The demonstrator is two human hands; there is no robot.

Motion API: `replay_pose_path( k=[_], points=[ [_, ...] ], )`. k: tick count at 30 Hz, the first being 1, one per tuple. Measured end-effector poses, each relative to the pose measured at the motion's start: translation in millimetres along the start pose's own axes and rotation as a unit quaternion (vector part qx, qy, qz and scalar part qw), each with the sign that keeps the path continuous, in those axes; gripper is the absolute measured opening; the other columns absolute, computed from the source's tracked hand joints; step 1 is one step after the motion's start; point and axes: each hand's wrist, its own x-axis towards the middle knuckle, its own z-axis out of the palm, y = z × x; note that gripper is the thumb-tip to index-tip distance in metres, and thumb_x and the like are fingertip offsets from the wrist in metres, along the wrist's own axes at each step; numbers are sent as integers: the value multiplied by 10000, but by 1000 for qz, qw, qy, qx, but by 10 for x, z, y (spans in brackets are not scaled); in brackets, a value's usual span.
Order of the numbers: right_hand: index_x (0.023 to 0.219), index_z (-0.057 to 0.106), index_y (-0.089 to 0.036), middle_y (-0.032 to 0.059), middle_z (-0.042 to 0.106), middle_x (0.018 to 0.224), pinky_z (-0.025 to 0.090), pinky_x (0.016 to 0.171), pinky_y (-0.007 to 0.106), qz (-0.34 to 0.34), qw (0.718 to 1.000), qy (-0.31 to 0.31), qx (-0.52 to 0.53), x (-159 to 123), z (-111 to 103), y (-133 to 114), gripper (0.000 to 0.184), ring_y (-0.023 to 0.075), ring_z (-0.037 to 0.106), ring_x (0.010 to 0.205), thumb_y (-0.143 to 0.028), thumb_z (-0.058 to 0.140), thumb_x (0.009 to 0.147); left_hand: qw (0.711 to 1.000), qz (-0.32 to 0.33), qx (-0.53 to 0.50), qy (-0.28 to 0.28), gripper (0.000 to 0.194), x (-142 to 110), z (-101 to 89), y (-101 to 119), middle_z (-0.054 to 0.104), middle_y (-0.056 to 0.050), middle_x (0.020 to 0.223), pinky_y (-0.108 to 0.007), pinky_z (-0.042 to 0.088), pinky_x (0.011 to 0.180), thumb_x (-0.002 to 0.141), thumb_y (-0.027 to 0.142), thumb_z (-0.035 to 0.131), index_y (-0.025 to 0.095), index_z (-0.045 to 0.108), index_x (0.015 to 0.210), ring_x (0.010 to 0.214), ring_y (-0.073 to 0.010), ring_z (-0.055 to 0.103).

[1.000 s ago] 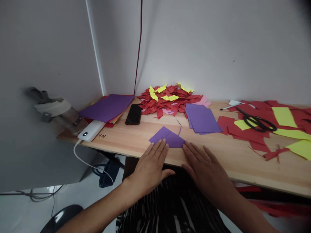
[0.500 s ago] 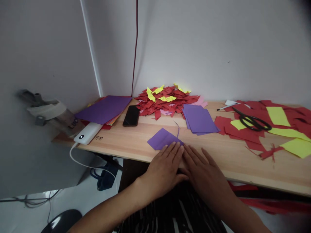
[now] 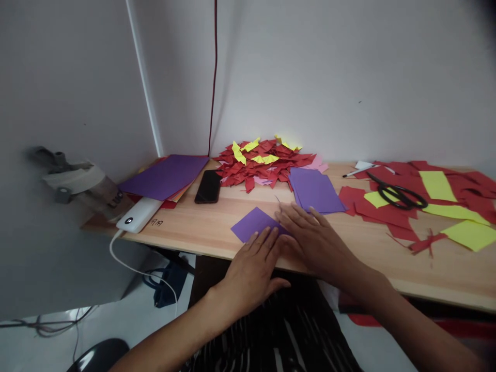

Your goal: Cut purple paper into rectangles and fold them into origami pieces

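Purple pointed paper [image 3: 252,223] beneath hands [image 3: 251,271]

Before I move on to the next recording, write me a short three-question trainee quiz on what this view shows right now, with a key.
1. True or false: the black scissors lie to the right of the purple paper stack.
2. Which thing lies just left of the pile of folded pieces?
A) the pen
B) the phone
C) the scissors
3. Where do the left hand and the right hand meet the small purple piece?

Key:
1. True.
2. B.
3. The left hand's fingers lie on its near edge; the right hand covers its right end.
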Motion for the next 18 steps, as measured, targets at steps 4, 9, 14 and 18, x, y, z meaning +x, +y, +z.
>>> replay_pose_path(
  k=[4, 9, 14, 18],
  points=[
    [1303, 596, -105, 158, 589, 1370, 354, 1106, 480, -31, 999, -21, 24, 59, 89, 51, 428, 253, 524, 1294, -336, 388, 1009, 1000, 3, 5, 3, 771, -49, -22, -36, 282, -146, 1580, -448, 319, 1175, 893, 594, 495, 118, 337, 1478, 1466, -287, 246],
    [1273, 620, -119, 141, 627, 1328, 347, 1105, 488, -30, 999, -1, 15, -312, 32, 85, 431, 250, 572, 1238, -356, 377, 1008, 1000, -8, 25, -1, 739, -202, -89, -135, 308, -165, 1563, -462, 337, 1165, 895, 556, 523, 111, 361, 1462, 1456, -291, 267],
    [1290, 623, -204, 90, 661, 1291, 400, 1048, 506, -22, 1000, 22, 5, -833, 25, 256, 473, 251, 614, 1182, -407, 299, 1011, 999, 9, 48, 4, 696, -286, -106, -210, 329, -153, 1556, -456, 327, 1172, 904, 511, 539, 109, 378, 1449, 1456, -282, 268],
    [1300, 627, -253, 75, 655, 1303, 390, 1017, 540, -24, 998, 63, -10, -1192, -18, 518, 483, 295, 617, 1159, -414, 287, 998, 998, 19, 59, 4, 680, -282, -95, -232, 332, -155, 1555, -460, 331, 1170, 911, 499, 533, 95, 390, 1439, 1456, -285, 266]
  ],
)
